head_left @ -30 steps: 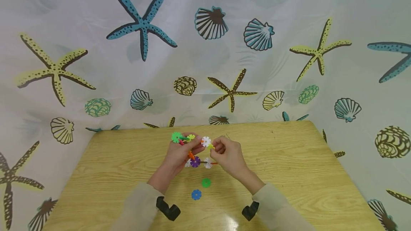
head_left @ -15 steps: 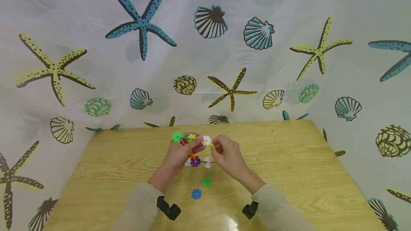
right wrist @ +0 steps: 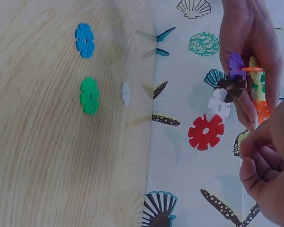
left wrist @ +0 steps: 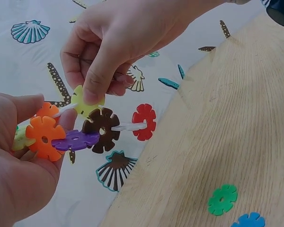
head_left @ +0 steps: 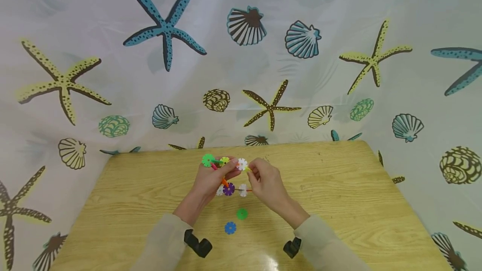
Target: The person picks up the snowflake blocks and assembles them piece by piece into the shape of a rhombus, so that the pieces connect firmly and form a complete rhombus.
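My left hand point(head_left: 211, 179) holds a chain of interlocking flower-shaped plastic discs above the table. In the left wrist view the chain shows an orange disc point(left wrist: 47, 125), a purple disc point(left wrist: 72, 143), a brown disc point(left wrist: 107, 142) and a red disc point(left wrist: 143, 113) at its end. A green disc point(head_left: 207, 156) sticks out beyond the left hand in the head view. Thumb and fingers of my right hand point(head_left: 269, 181) pinch a yellow disc point(left wrist: 78, 100) beside a white disc point(head_left: 242, 160). The left fingers hide some discs.
A loose green disc point(head_left: 242, 216) and a blue disc point(head_left: 230, 224) lie on the wooden table point(head_left: 339, 204) nearer to me. One loose white disc point(right wrist: 126, 88) lies on the table too. Behind stands a curtain point(head_left: 211, 70) printed with starfish and shells.
Both hands keep almost the same place and grip. The right fingers and the yellow disc shift slightly against the white disc.
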Motion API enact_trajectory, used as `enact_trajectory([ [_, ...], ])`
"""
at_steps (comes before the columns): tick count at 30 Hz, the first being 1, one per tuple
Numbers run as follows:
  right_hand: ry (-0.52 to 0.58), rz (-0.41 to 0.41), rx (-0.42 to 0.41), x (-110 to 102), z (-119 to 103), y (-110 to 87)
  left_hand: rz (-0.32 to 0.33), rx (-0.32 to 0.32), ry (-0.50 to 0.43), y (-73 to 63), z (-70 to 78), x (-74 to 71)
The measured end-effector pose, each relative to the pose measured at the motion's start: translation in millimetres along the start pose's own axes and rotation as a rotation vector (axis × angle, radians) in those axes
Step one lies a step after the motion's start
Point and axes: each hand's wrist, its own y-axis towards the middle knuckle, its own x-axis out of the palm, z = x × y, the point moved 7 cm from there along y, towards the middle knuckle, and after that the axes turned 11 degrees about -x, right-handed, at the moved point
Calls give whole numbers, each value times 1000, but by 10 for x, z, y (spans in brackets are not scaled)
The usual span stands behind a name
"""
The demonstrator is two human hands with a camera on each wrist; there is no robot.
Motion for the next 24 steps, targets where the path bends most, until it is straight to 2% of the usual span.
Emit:
enact_trajectory([
  [3,-36,3,-47,-4,-38,8,7,-4,0,-4,1,0],
  [11,70,13,22,8,17,-8,8,-6,20,-20,4,-5],
  [24,124,-63,1,39,46,7,-31,-34,8,-24,-10,25],
])
